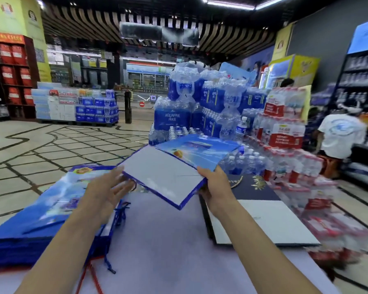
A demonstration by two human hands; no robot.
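A flat blue gift box (164,172) with a white panel and a blue printed lid hangs tilted above the white table (168,240). My right hand (216,185) grips its right near edge, thumb on top. At the box's left near corner my left hand (106,192) reaches in with fingers spread, fingertips touching the edge. A stack of flat blue gift bags (47,211) with rope handles lies on the table under my left forearm.
A dark navy flat box with a white panel (261,221) lies at the table's right. Behind it rise stacks of bottled-water packs, blue (200,102) and red (285,132). A person in a white shirt (340,136) stands at shelves on the right. Tiled floor stretches left.
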